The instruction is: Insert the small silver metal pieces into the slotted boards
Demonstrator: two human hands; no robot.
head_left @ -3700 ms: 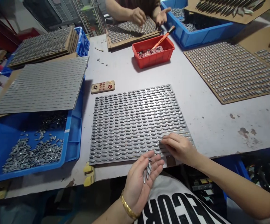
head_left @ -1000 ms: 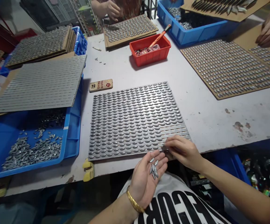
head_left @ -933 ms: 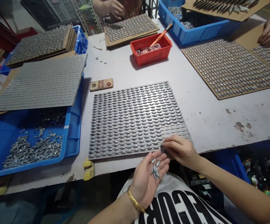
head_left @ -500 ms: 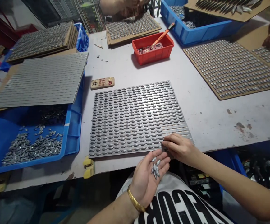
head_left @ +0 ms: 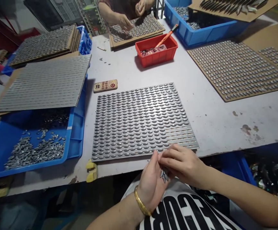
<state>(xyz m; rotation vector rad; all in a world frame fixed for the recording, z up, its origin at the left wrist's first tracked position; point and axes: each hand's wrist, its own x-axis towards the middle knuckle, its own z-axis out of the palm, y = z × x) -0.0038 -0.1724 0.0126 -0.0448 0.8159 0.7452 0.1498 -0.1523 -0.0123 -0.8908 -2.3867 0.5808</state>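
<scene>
Cupping a few small metal pieces in its half-curled palm, the left hand hangs palm-up just off the near edge of the table, a gold bangle on its wrist. The right hand lies across it, its fingers drawn together and dipped into that palm, touching the pieces; whether they have gripped one I cannot tell. Just beyond both hands lies the ridged board, its rows packed with the same pieces except for a bare strip at the near right corner, close to the right hand's knuckles. Well to the left, a blue bin holds loose pieces, and a co-worker's hand rests on a board at the far side.
</scene>
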